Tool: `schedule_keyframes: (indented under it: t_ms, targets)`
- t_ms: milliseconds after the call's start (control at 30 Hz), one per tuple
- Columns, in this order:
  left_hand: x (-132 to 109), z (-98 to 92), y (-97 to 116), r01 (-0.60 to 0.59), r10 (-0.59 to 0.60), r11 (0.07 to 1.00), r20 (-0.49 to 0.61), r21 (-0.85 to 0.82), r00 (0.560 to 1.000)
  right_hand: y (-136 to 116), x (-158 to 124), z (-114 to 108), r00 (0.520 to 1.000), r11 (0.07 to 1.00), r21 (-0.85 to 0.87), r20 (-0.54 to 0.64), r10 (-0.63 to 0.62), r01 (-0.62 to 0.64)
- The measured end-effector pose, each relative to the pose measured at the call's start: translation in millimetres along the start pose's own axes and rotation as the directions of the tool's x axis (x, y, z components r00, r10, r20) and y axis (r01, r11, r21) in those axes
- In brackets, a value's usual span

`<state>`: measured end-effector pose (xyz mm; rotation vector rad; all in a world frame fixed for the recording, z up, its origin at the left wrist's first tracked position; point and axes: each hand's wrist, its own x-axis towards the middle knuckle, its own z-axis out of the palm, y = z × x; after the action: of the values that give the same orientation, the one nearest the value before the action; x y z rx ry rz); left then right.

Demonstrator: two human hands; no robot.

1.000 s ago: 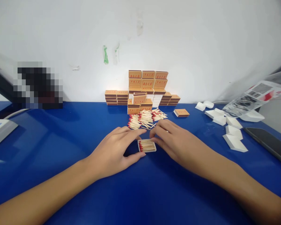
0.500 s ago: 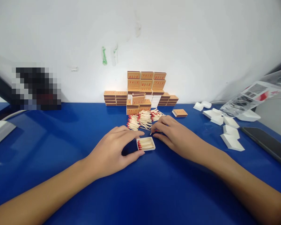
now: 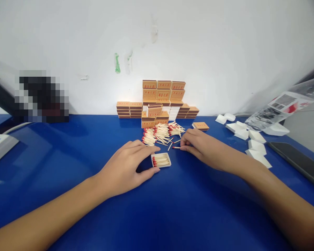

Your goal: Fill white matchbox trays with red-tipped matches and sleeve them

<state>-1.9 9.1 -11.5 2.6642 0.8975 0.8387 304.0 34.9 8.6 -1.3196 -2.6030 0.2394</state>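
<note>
My left hand [image 3: 129, 167] curves around the left end of a small white matchbox tray [image 3: 169, 164]. Its thumb and forefinger bracket the tray's near and far sides. Red-headed matches [image 3: 161, 160] lie side by side inside, heads to the left. Right of the tray, my right hand [image 3: 196, 143] pinches the plain end of one match [image 3: 176, 147], its red head pointing left. A few loose matches [image 3: 170, 146] lie between that hand and the tray. Just behind is a heap of matches [image 3: 161, 133].
Stacked matchboxes [image 3: 163, 94] stand against the wall, and a single matchbox [image 3: 200, 126] lies right of the heap. Several white empty trays [image 3: 256, 147], a plastic bottle [image 3: 272, 108] and a dark phone [image 3: 298, 160] are on the right. A white device [image 3: 1, 146] sits at the left edge.
My right hand has drawn back to the right, away from the tray, and a match now shows in its pinch. The tray has shifted slightly left; my left hand stays beside it.
</note>
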Motion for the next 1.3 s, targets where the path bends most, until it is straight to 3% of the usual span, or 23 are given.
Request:
schedule_keyframes:
  t_ms: [200, 400, 733, 1100, 1300]
  targets:
    - [-1.0, 0.1, 3.1, 0.024, -0.024, 0.999, 0.023, 0.022, 0.999, -32.3, 0.4, 8.7, 0.993, 0.999, 0.024, -0.111, -0.027, 0.030]
    - [-0.7, -0.2, 5.2, 0.014, -0.015, 1.000, 0.043, 0.016, 0.999, -67.1, 3.8, 17.0, 0.971, 0.982, -0.106, -0.163, -0.175, 0.159]
    - [-2.0, -0.4, 5.8, 0.005, -0.005, 1.000, -0.027, 0.004, 1.000, -39.3, 3.8, 10.0, 0.964, 0.996, -0.050, -0.253, -0.085, 0.075]
    - [1.0, -1.8, 4.3, 0.000, 0.000, 1.000, -0.018, -0.013, 1.000, -32.6, 8.1, 14.5, 0.998, 0.998, 0.027, -0.045, -0.046, 0.047]
    - [1.3, -1.1, 3.6, -0.001, 0.001, 1.000, -0.005, -0.008, 1.000, -41.8, 5.9, 10.0, 0.983, 0.993, 0.111, -0.184, -0.025, 0.046]
